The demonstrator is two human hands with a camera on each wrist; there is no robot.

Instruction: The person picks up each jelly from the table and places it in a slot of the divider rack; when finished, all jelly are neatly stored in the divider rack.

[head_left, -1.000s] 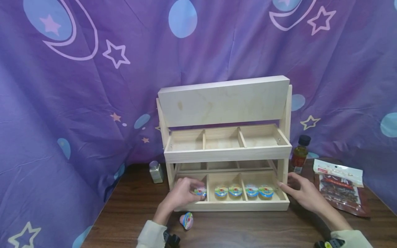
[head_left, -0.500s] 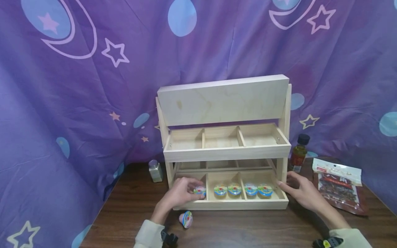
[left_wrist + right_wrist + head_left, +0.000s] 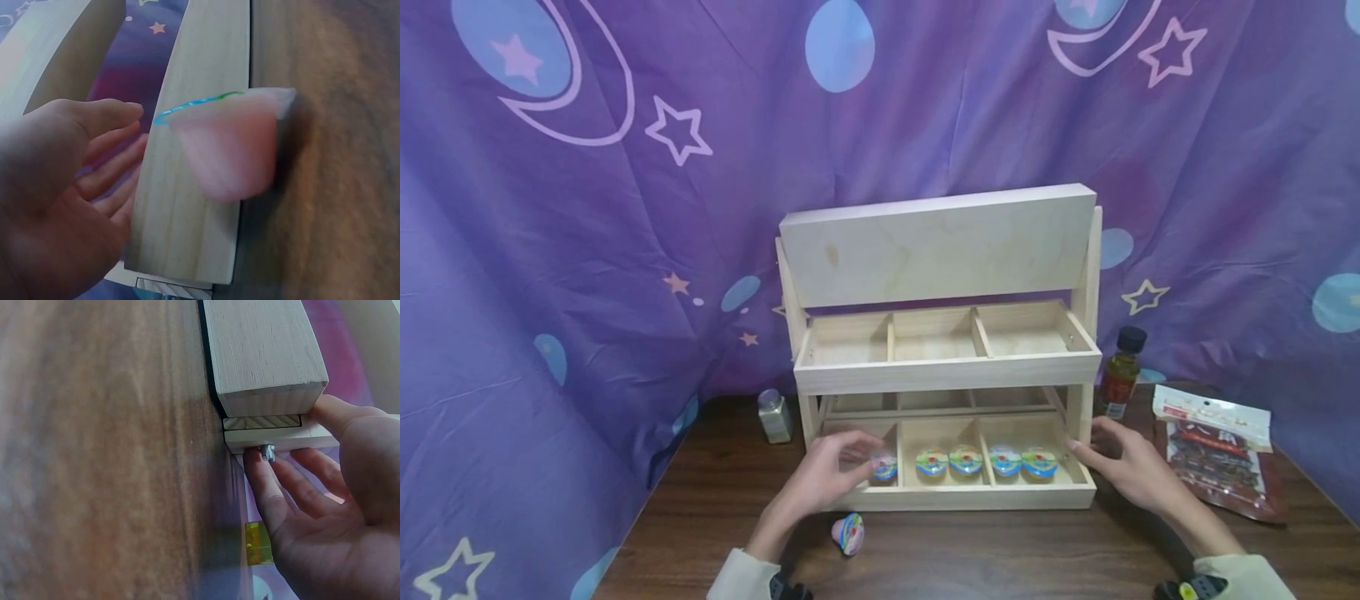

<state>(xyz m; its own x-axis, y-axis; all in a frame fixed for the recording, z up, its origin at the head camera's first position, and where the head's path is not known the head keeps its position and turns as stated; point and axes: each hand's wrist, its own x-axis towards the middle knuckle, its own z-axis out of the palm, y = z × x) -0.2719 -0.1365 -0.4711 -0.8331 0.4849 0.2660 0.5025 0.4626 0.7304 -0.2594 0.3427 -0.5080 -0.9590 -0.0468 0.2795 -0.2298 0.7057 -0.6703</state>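
My left hand [image 3: 833,475] reaches over the left compartment of the wooden rack's lower tray [image 3: 955,499], its fingers loosely bent. Beside its fingertips a jelly cup [image 3: 883,468] sits in that compartment. Two jelly cups [image 3: 949,462] stand in the middle compartment and two more jelly cups [image 3: 1022,462] in the right one. A pink jelly cup [image 3: 228,153] lies tipped on the table in front of the rack, apart from the left hand. My right hand [image 3: 1131,467] holds the rack's right side, thumb inward and fingers on the outer face near a bolt [image 3: 267,452].
Above, the rack's upper tray [image 3: 947,377] has three bare compartments, under a tilted wooden panel [image 3: 940,250]. A small shaker jar [image 3: 774,416] stands left of the rack. To the right are a dark-capped bottle [image 3: 1122,373] and a spice bag [image 3: 1217,454]. A purple curtain [image 3: 722,225] hangs behind.
My left hand has let go of the jelly cup in the left compartment and drawn slightly back to the left. The right hand keeps its place on the rack's side.
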